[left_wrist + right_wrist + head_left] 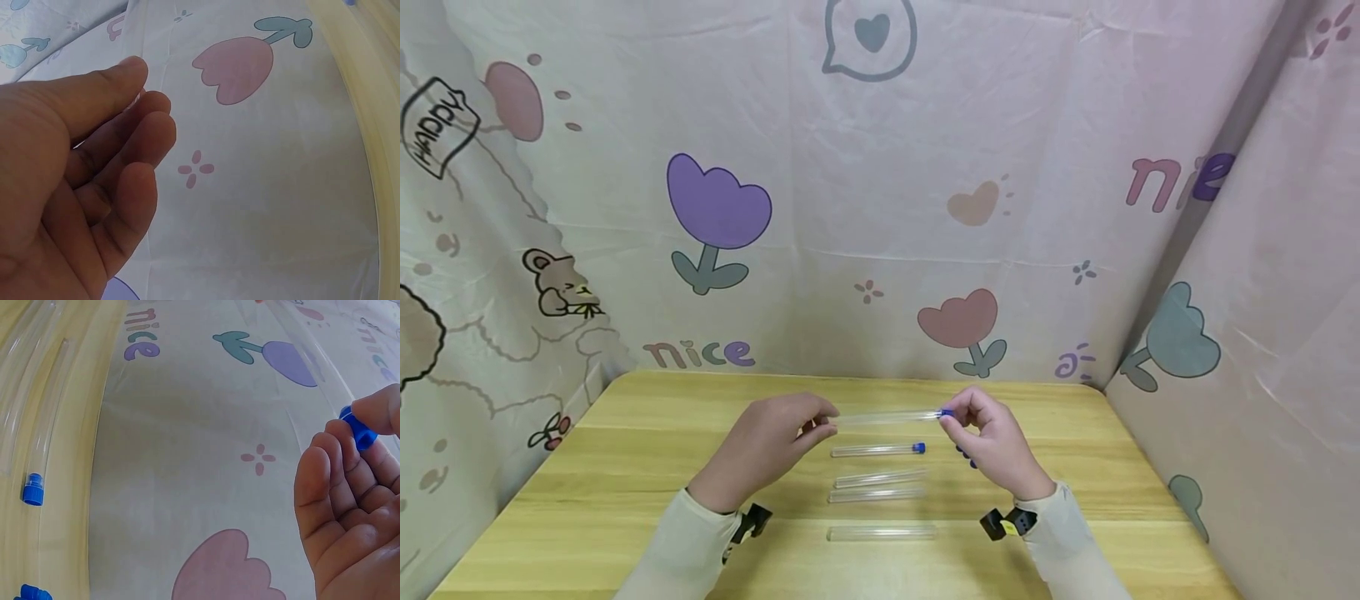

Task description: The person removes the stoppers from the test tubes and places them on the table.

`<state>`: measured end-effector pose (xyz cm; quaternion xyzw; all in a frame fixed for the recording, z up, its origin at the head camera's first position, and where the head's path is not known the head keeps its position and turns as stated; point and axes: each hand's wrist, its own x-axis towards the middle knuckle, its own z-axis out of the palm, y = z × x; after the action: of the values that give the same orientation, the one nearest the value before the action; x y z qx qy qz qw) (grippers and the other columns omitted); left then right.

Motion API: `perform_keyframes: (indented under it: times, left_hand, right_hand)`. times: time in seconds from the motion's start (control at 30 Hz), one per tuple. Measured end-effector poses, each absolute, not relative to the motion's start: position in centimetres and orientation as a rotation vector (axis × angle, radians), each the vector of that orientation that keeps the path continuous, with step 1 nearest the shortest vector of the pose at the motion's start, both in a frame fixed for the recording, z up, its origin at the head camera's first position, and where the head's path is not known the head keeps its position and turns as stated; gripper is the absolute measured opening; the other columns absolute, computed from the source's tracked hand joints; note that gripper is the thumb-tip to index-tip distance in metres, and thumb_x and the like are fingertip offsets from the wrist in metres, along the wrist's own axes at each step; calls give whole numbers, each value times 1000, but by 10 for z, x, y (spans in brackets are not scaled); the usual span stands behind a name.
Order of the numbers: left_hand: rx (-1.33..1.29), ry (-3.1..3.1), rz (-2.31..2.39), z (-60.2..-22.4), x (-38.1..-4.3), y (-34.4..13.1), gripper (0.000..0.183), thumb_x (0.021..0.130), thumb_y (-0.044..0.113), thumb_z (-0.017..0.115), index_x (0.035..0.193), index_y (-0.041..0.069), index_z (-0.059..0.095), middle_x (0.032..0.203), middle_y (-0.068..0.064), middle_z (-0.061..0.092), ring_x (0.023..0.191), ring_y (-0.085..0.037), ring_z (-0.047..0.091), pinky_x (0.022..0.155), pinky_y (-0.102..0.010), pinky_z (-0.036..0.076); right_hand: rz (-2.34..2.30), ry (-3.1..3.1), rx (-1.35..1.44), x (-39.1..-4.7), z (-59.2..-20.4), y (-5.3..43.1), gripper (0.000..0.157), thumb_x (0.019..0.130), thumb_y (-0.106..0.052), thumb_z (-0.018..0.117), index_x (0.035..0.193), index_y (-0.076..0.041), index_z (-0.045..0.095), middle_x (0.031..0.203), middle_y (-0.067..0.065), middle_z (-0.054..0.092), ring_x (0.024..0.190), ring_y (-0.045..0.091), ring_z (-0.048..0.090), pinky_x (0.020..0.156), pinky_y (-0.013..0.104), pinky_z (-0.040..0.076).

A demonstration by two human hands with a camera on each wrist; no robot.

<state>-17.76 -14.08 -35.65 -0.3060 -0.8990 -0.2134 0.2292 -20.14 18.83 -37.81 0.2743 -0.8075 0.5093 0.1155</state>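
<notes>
A clear test tube [887, 417] is held level above the table between both hands. My right hand [996, 442] pinches the blue cap [360, 431] at the tube's right end between thumb and fingers. At the opposite end, my left hand [771, 443] grips the tube with thumb and fingertips; its own wrist view barely shows the tube behind the fingers. Below, a second tube [872, 452] with a blue cap [919, 448] lies on the table. Nearer the front lie three tubes without caps: one slightly slanted [880, 479], one close beside it [877, 495], and a front one [882, 533].
Loose blue caps [967, 457] lie on the wooden table [647, 483], partly hidden by the right hand; some also show in the right wrist view's lower left corner. A printed cloth [850, 183] hangs behind the table and along both sides.
</notes>
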Motion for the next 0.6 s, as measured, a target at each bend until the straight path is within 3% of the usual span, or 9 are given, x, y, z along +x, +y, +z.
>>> perform_keyframes:
  times: [0.6]
  left_hand:
    - [-850, -2464, -586, -361, -179, -142, 12, 91, 22, 82, 100, 20, 74, 86, 15, 68, 71, 6, 56, 64, -18, 51]
  right_hand:
    - [1469, -2356, 850, -201, -380, 188, 6, 101, -8, 67, 105, -12, 65, 89, 0, 63, 79, 14, 59, 74, 27, 53]
